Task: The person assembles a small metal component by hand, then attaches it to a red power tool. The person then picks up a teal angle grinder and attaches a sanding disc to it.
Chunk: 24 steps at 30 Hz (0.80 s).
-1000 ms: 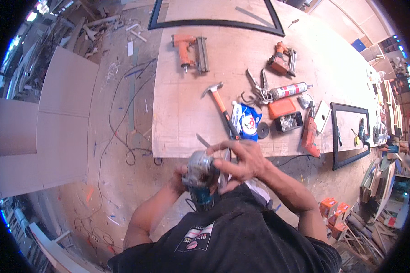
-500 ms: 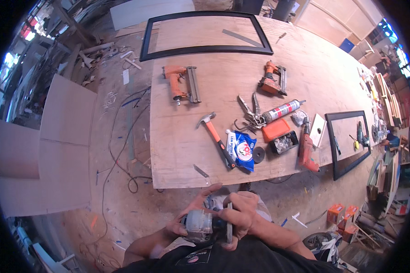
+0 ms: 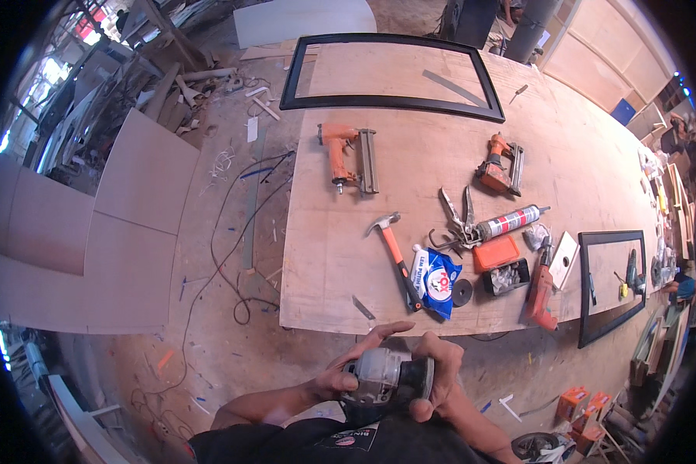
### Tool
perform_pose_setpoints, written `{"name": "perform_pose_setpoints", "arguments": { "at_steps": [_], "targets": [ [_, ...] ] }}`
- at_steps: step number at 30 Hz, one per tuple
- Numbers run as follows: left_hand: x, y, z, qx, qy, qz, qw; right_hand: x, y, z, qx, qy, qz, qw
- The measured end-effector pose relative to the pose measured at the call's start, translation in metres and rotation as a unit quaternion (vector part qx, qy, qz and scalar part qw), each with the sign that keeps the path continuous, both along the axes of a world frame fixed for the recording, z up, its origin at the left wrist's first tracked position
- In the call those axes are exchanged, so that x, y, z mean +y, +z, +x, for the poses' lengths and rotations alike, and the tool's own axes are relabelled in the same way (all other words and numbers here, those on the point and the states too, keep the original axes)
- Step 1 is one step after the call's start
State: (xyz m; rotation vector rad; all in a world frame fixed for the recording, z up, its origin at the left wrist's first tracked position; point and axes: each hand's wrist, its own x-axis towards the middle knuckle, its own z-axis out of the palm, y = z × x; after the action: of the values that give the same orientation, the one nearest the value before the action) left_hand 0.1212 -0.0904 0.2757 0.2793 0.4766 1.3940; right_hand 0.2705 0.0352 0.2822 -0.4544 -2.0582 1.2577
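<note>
Close to my body, below the table's near edge, I hold a grey, stubby power tool with a round disc-like end. My left hand supports its grey body, thumb on the side and fingers stretched along the far side. My right hand grips the round end, with the fingers curled over its edge. The tool's underside is hidden. On the table beyond lie a claw hammer with an orange and black handle, a blue and white packet, a black disc with a centre hole and a flat blade.
The wooden table also bears two orange nail guns, a caulking gun with a tube, a black box of small parts, a red drill and a large black frame. A smaller frame overhangs its edge. Cables trail across the floor.
The view has shifted, so the table appears farther right and lower. My hands have turned the tool, and the disc-like end shows more of its face instead of its edge.
</note>
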Motion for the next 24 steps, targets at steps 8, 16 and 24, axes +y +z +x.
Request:
{"name": "perform_pose_setpoints", "arguments": {
  "at_steps": [8, 16, 24],
  "targets": [
    [0.004, 0.002, 0.006, 0.043, 0.011, 0.028, 0.999, 0.006, 0.0, 0.002, 0.048, 0.011, 0.007, 0.999],
    [0.03, 0.003, -0.002, 0.039, -0.018, 0.024, 0.999, 0.008, -0.01, 0.001, 0.095, -0.054, -0.056, 0.992],
    [0.028, -0.019, 0.003, 0.039, 0.026, -0.008, 0.999, 0.008, -0.02, 0.0, 0.057, -0.058, -0.049, 0.996]
  ]
}}
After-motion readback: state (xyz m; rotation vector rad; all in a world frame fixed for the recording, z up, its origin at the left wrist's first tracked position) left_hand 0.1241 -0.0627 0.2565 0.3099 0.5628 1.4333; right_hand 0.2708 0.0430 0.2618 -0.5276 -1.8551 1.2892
